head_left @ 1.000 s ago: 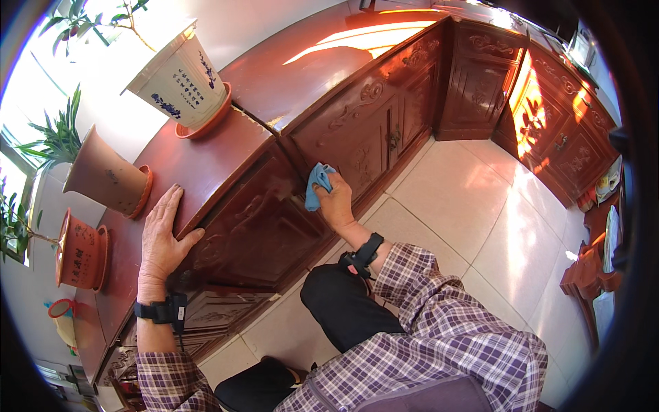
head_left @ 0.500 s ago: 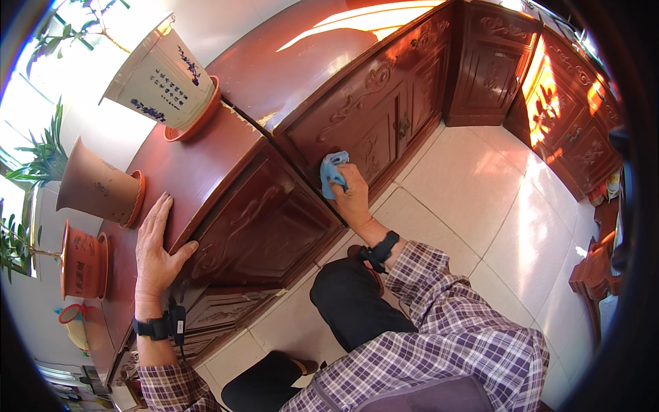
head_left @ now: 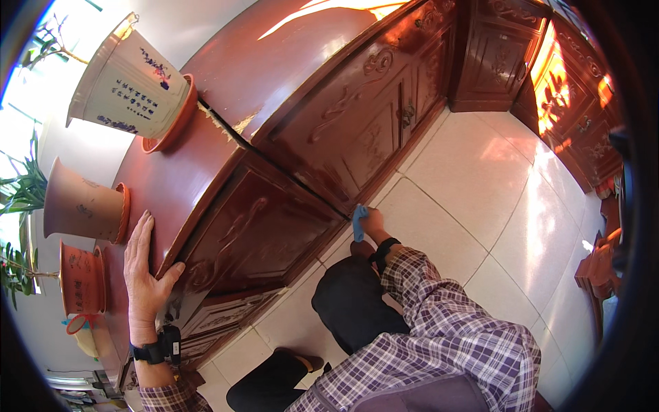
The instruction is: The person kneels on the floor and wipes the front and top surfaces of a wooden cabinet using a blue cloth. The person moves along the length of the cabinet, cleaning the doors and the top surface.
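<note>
The cabinet (head_left: 237, 220) is glossy reddish-brown wood with raised scroll carving; its smooth worktop (head_left: 177, 182) has ragged pale chips. At left, the left hand (head_left: 146, 278) lies flat on the worktop, thumb spread. The right hand (head_left: 373, 221) clutches a blue cloth (head_left: 358, 224), crumpled narrow, near the cabinet's base, above pale square tiles (head_left: 446, 206).

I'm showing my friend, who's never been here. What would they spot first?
Probably the bright sunlight blazing on the carved cabinet at the upper right. Next, the big white flowerpot with its blue-purple decoration, in an orange saucer at the upper left. Then the small blue cloth in the person's right grip, near the middle, standing out against the reddish-brown wood and pale floor tiles.
</note>
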The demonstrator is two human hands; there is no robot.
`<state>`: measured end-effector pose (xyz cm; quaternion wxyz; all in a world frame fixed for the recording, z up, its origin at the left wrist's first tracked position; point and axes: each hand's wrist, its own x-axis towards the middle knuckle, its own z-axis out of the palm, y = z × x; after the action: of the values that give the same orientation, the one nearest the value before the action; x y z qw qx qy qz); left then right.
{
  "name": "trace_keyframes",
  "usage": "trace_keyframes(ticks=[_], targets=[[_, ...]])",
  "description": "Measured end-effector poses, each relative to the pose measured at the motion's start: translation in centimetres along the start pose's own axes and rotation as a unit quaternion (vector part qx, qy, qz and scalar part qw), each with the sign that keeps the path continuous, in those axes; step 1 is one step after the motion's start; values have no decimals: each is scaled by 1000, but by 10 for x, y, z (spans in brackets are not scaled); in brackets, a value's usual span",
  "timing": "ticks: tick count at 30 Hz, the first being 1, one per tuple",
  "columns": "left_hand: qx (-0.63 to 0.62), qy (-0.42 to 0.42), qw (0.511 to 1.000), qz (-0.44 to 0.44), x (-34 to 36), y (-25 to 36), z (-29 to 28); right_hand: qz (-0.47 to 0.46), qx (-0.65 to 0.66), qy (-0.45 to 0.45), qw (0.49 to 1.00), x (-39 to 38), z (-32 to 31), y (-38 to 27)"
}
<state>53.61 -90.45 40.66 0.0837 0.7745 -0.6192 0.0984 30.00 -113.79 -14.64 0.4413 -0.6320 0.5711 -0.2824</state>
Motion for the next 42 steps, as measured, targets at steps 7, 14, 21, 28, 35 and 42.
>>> trace_keyframes(ticks=[7, 14, 21, 28, 35, 42], targets=[[4, -5, 1000, 4, 1, 1, 0, 131, -22, 280, 951, 118, -86, 33], [17, -19, 1000, 9, 4, -2, -1, 162, 111, 205, 959, 207, -112, 24], [22, -24, 999, 1, 6, -2, 0, 204, -10, 248, 947, 157, -32, 24], [7, -7, 1000, 9, 4, 1, 0, 230, 17, 172, 958, 81, 15, -5], [-2, 7, 1000, 7, 1, 1, 0, 221, 62, 54, 972, 41, 36, -17], [15, 14, 1000, 12, -2, -1, -1, 111, 87, -97, 985, 52, -22, 7]])
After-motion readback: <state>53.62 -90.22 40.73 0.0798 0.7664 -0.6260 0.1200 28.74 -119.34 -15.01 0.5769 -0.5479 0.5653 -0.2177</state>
